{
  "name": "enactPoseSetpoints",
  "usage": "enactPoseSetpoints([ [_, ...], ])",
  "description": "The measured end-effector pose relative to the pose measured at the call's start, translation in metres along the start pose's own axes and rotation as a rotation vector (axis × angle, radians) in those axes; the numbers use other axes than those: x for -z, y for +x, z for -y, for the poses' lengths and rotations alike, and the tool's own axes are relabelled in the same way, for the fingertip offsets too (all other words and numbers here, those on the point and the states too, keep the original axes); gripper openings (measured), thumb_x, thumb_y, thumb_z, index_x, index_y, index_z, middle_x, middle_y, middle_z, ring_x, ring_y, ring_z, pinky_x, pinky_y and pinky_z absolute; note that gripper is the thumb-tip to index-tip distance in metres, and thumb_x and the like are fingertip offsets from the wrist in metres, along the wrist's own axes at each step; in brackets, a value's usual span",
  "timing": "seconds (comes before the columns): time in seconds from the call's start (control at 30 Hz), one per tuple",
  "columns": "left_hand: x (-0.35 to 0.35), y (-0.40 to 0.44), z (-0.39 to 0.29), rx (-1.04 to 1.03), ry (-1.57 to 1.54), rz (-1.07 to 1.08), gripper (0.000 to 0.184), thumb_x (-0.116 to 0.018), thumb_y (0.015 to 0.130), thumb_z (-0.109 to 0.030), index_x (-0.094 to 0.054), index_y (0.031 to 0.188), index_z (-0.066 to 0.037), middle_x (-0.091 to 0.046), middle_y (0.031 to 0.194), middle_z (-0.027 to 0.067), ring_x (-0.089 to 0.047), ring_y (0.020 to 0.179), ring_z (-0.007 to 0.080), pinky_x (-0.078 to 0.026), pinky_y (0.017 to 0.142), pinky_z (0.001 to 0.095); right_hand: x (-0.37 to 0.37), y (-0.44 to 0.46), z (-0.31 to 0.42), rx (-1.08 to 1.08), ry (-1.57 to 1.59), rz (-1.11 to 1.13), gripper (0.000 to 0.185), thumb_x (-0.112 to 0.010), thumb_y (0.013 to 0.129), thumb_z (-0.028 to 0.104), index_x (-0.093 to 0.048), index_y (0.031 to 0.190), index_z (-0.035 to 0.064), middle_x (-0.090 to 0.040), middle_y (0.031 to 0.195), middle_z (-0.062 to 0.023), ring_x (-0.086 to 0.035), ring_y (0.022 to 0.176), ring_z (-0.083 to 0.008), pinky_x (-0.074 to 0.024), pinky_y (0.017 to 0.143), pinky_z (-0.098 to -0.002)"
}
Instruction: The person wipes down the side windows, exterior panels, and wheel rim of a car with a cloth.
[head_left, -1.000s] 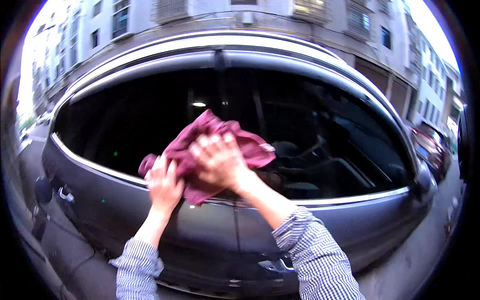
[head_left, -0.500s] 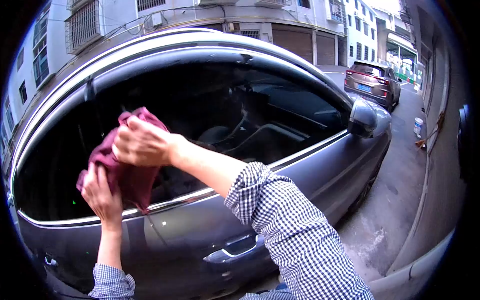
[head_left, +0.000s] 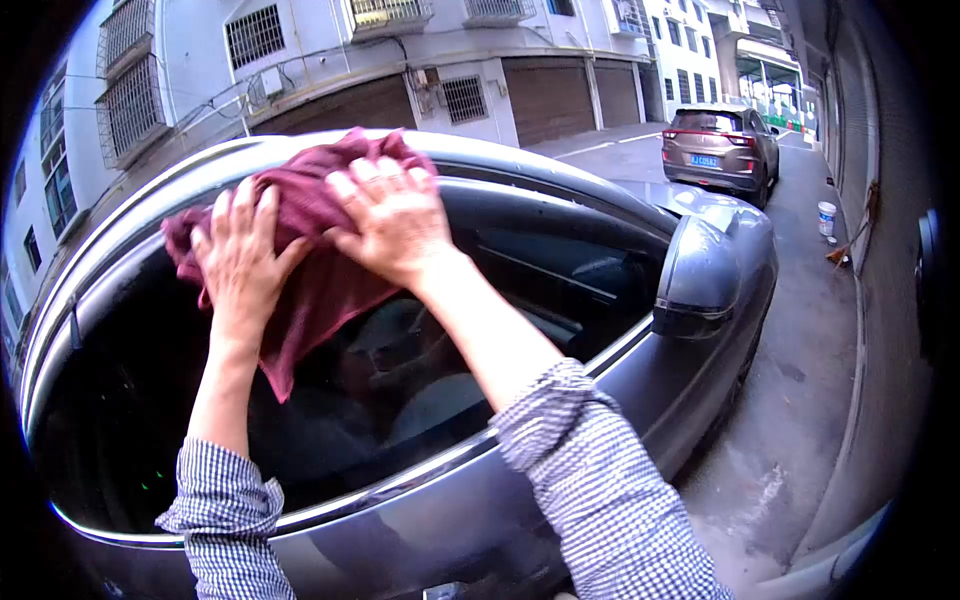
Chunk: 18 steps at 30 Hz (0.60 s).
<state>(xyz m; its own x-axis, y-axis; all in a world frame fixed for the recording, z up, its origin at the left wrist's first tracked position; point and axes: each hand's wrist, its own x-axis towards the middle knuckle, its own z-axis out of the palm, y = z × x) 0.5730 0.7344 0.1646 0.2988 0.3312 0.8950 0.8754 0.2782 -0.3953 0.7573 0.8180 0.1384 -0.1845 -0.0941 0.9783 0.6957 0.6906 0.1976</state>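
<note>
A dark red cloth (head_left: 318,290) lies over the upper edge of the grey car's (head_left: 600,440) side, partly on the roof edge and partly hanging in front of the dark side window (head_left: 480,390). My left hand (head_left: 240,265) rests on the cloth's left part with its fingers stretched and thumb apart. On the right part, my right hand (head_left: 400,225) presses with its palm down and fingers extended. Both hands are open, flat against the fabric. The fingertips reach up toward the roof. Beneath the hands, the roof edge is hidden.
The car's side mirror (head_left: 695,275) sticks out to the right of my right forearm. Ahead in the lane stands a brown car (head_left: 715,155). A white bucket (head_left: 826,218) and a broom (head_left: 840,255) are by the right-hand wall (head_left: 885,300). A building (head_left: 330,60) rises behind the car.
The cloth went from bunched in my hands at the window to spread over the roof edge, higher up. My right hand opened from its grip, and the camera view moved closer to the car.
</note>
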Motion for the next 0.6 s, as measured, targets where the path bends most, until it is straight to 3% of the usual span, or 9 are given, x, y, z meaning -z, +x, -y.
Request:
enactPoseSetpoints([
  [0.1,0.004,0.028,-0.073,-0.102,-0.119,-0.064,0.067,-0.064,0.069,-0.058,-0.055,0.121,-0.016,-0.047,0.13,0.0038,-0.042,0.119,0.0248,-0.033,0.093,0.0517,0.029,-0.037,-0.061,-0.066,-0.104,-0.009,0.052,-0.065,0.075,0.045,-0.058,0.119,0.0178,-0.058,0.116,-0.0072,-0.053,0.109,-0.0266,-0.0376,0.092,-0.0455],
  [0.2,0.008,0.045,-0.148,-0.138,-0.353,-0.034,0.069,-0.071,0.063,-0.056,-0.056,0.119,-0.017,-0.049,0.128,0.0067,-0.042,0.119,0.0262,-0.033,0.093,0.0507,0.061,-0.079,-0.115,-0.212,-0.211,-0.018,0.041,-0.062,0.079,0.033,-0.06,0.116,0.0157,-0.061,0.115,-0.0083,-0.055,0.111,-0.0234,-0.039,0.093,-0.0435],
  [0.3,-0.009,0.048,-0.219,-0.215,-0.489,-0.058,0.078,-0.076,0.057,-0.054,-0.054,0.121,-0.015,-0.042,0.132,0.0121,-0.036,0.123,0.0342,-0.029,0.096,0.0612,0.084,-0.115,-0.146,-0.392,-0.306,-0.07,0.035,-0.054,0.08,0.019,-0.063,0.113,0.0124,-0.062,0.114,-0.0099,-0.057,0.11,-0.0251,-0.0419,0.094,-0.0429],
  [0.33,-0.011,0.049,-0.241,-0.232,-0.492,-0.026,0.079,-0.076,0.058,-0.052,-0.053,0.123,-0.014,-0.041,0.132,0.0139,-0.035,0.124,0.0367,-0.028,0.097,0.0629,0.087,-0.129,-0.158,-0.444,-0.34,-0.083,0.035,-0.053,0.081,0.02,-0.062,0.114,0.0117,-0.061,0.116,-0.01,-0.056,0.111,-0.0254,-0.0414,0.095,-0.0432],
  [0.47,-0.024,0.047,-0.285,-0.266,-0.461,-0.181,0.048,-0.059,0.077,-0.036,-0.058,0.118,-0.011,-0.043,0.131,0.0207,-0.036,0.125,0.0427,-0.027,0.096,0.0684,0.089,-0.172,-0.194,-0.589,-0.416,-0.075,0.038,-0.048,0.087,0.022,-0.057,0.122,0.0086,-0.057,0.125,-0.0113,-0.051,0.12,-0.0279,-0.0357,0.101,-0.0449],
  [0.6,-0.016,0.047,-0.244,-0.336,-0.535,-0.207,0.035,-0.052,0.083,-0.025,-0.059,0.115,-0.01,-0.049,0.126,0.0176,-0.044,0.12,0.0359,-0.033,0.098,0.061,0.089,-0.165,-0.18,-0.625,-0.371,0.03,0.049,-0.036,0.093,0.037,-0.05,0.13,0.008,-0.048,0.136,-0.0126,-0.039,0.13,-0.03,-0.0251,0.107,-0.0466],
])
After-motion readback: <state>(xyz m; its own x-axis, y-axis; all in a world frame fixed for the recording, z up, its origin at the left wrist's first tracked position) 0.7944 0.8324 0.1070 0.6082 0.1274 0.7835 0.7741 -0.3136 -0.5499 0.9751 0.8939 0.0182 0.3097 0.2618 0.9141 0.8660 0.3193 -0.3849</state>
